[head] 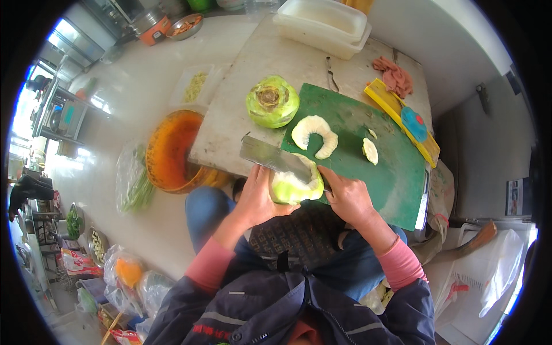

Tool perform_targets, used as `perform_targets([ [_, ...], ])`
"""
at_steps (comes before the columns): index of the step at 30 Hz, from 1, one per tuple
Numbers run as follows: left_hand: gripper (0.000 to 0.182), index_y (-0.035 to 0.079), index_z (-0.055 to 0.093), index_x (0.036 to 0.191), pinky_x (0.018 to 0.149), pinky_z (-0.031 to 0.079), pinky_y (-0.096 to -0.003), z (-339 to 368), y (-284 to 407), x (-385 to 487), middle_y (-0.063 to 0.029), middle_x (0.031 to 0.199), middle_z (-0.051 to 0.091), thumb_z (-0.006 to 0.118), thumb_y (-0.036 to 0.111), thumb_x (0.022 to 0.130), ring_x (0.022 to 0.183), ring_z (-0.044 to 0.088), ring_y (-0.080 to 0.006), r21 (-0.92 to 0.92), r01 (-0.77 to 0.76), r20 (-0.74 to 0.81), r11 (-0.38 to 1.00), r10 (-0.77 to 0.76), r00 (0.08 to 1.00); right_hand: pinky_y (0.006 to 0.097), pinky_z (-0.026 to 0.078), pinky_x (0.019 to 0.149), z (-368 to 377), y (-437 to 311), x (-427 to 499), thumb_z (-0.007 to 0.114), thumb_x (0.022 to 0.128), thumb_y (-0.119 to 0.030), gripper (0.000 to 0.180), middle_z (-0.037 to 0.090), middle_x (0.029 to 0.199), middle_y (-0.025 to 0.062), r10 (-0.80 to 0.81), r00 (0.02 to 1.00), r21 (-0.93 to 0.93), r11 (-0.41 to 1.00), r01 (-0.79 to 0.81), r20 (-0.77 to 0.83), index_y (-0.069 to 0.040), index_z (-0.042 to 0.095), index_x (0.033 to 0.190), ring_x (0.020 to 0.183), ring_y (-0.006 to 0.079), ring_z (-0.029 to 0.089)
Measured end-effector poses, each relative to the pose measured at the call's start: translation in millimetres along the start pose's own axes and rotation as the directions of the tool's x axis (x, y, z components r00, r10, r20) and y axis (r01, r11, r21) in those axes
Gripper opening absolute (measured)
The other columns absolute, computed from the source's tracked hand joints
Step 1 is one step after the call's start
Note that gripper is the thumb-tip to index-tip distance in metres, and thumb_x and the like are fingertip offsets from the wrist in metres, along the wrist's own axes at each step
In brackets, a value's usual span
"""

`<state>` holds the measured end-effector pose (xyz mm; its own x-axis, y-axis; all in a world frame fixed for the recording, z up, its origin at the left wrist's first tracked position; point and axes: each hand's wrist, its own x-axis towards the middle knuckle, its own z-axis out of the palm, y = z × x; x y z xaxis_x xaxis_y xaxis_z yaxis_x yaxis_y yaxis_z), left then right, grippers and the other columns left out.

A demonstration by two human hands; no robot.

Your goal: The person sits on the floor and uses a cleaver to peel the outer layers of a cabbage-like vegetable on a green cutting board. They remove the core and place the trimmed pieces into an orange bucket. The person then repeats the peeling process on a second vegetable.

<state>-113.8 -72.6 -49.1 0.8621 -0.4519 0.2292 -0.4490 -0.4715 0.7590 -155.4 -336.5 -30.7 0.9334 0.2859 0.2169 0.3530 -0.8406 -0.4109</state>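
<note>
My left hand (258, 200) holds a pale green kohlrabi-like vegetable (288, 192), partly peeled, at the near edge of the table. Around the handle of a cleaver (269, 157) closes my right hand (350, 199); the broad blade lies across the top of the vegetable and points to the upper left. A thick curved strip of peel (314, 129) rests on the green cutting board (358, 116), white side showing. Two smaller cut pieces (370, 151) lie further right. Beside the board's left corner sits a whole green vegetable (272, 101) with its brown root end up.
A yellow slicer (399, 116) with a blue part lies along the board's right side, near a pink cloth (393, 76). A metal peeler-like tool (331, 75) and stacked plastic tubs (323, 26) are further back. Left of the table, an orange basin (172, 151) stands lower down.
</note>
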Motion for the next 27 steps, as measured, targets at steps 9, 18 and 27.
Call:
perform_targets([
  [9, 0.120, 0.001, 0.036, 0.158, 0.119, 0.042, -0.0502, -13.2, -13.5, -1.4, -0.0241, 0.156, 0.043, 0.101, 0.032, 0.062, 0.143, 0.046, -0.0463, -0.115, 0.037, 0.135, 0.993, -0.022, 0.991, 0.0500, 0.058, 0.075, -14.0, 8.0, 15.6, 0.072, 0.084, -0.004, 0.070, 0.073, 0.095, 0.0232, 0.161, 0.947, 0.101, 0.976, -0.195, 0.278, -0.016, 0.060, 0.151, 0.083, 0.0449, 0.070],
  [18, 0.130, 0.001, 0.020, 0.168, 0.125, 0.036, -0.0529, -5.7, 12.6, -26.0, -0.0321, 0.169, 0.024, 0.097, 0.021, 0.066, 0.153, 0.034, -0.0506, 0.094, 0.077, 0.024, 0.993, -0.080, 0.997, 0.0478, 0.058, 0.074, 6.7, -6.1, -1.1, 0.072, 0.087, -0.006, 0.063, 0.074, 0.092, 0.0211, 0.195, 0.974, 0.119, 0.971, -0.209, 0.118, -0.018, 0.062, 0.148, 0.085, 0.0430, 0.072],
  [27, 0.129, -0.008, 0.025, 0.161, 0.117, 0.040, -0.0558, 42.5, 16.4, -40.1, -0.0344, 0.155, 0.038, 0.102, 0.029, 0.064, 0.139, 0.043, -0.0533, 0.129, 0.088, -0.312, 0.988, -0.044, 0.949, 0.0472, 0.058, 0.093, 17.6, -37.2, -45.8, 0.072, 0.085, -0.001, 0.061, 0.073, 0.119, 0.0229, 0.151, 0.984, -0.043, 0.987, -0.156, -0.092, -0.005, 0.062, 0.145, 0.106, 0.0426, 0.071],
])
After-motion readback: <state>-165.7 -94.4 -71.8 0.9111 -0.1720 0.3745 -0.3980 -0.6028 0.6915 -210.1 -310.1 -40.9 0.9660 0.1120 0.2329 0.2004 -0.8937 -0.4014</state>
